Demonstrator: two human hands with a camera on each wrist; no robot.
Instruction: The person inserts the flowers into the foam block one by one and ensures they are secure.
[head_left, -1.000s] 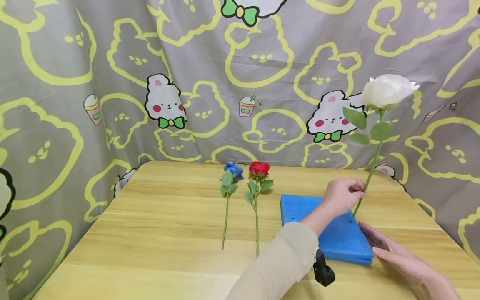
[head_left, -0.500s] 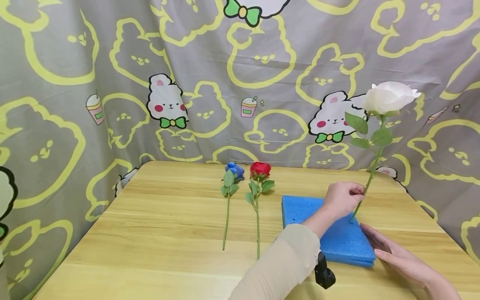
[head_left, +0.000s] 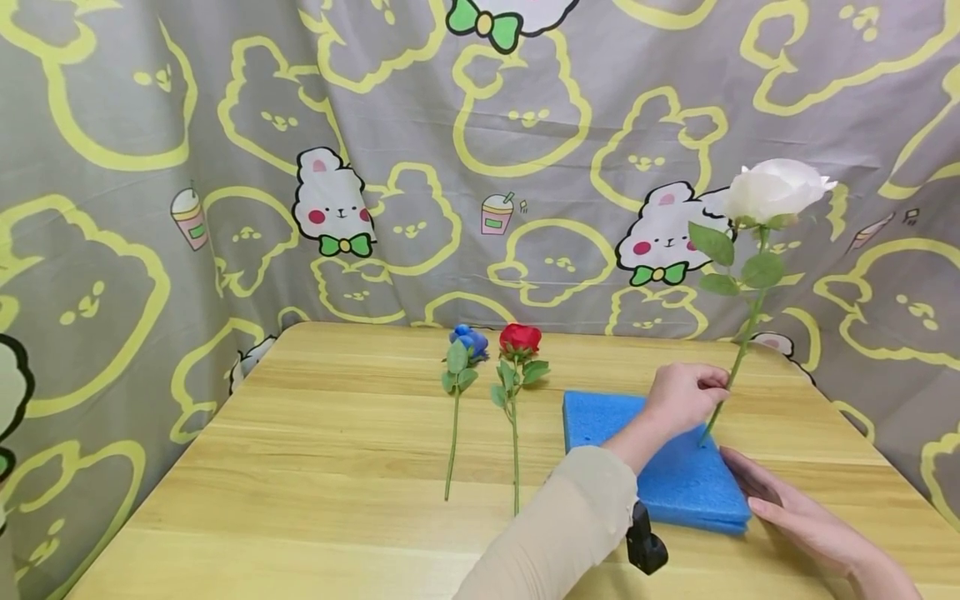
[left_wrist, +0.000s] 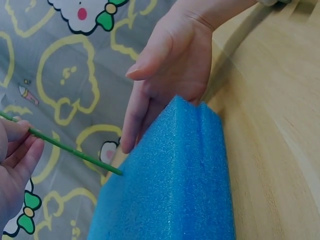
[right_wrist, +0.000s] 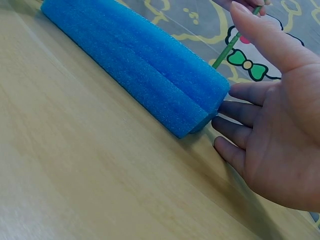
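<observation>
My left hand point(head_left: 684, 398) pinches the green stem of a white artificial rose point(head_left: 776, 193) between thumb and fingers. The rose leans slightly right, and its lower end meets the top of a blue foam block point(head_left: 693, 492) near the right edge. In the left wrist view the stem point(left_wrist: 75, 152) runs from the fingertips to the foam's face. Fingers extended and thumb apart, my right hand point(right_wrist: 280, 125) rests its fingertips along the block's right end. The left forearm hides part of the foam.
A blue rose point(head_left: 469, 342) and a red rose point(head_left: 520, 340) lie on the wooden table point(head_left: 322, 467), left of the foam, stems toward me. A small hole point(head_left: 587, 439) shows in the block's left part. Behind the table hangs a patterned curtain point(head_left: 420, 125).
The white rose has sunk slightly toward the foam since one second ago, its left-hand grip kept. The right hand stays at the block's end, and the two lying roses have not moved.
</observation>
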